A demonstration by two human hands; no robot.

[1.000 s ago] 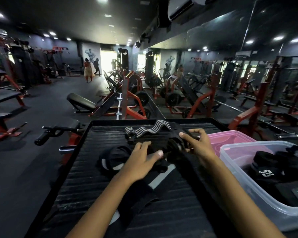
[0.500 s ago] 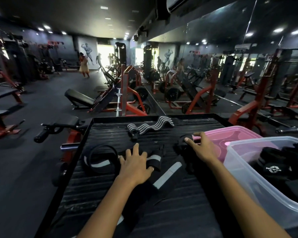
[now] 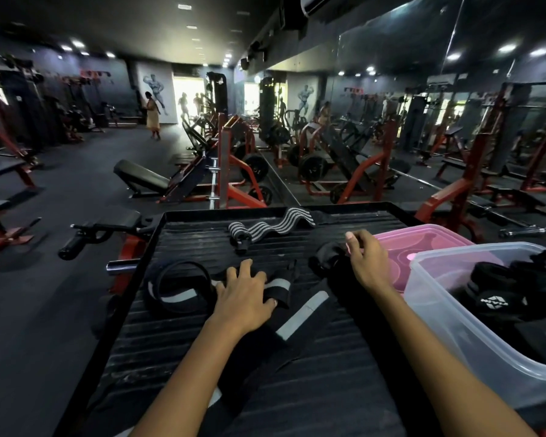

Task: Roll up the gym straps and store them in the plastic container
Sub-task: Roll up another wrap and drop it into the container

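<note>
A black strap with grey bands [image 3: 183,287] lies looped on the black ribbed platform [image 3: 328,389]. My left hand [image 3: 245,293] rests flat on it, fingers spread, pressing it down. My right hand [image 3: 366,258] grips the rolled end of a black strap [image 3: 323,258] beside the pink lid. A black-and-white striped strap [image 3: 275,227] lies unrolled at the platform's far edge. The clear plastic container [image 3: 454,335] stands at the right with several black straps inside.
A pink lid [image 3: 429,238] lies behind the container. Red and black gym machines, benches and weight plates fill the floor beyond the platform. A mirror wall runs along the right. A person walks far off on the left.
My hands have moved apart: the left slid left and down onto the looped strap, the right moved right toward the pink lid with the rolled end. The view shifted slightly.
</note>
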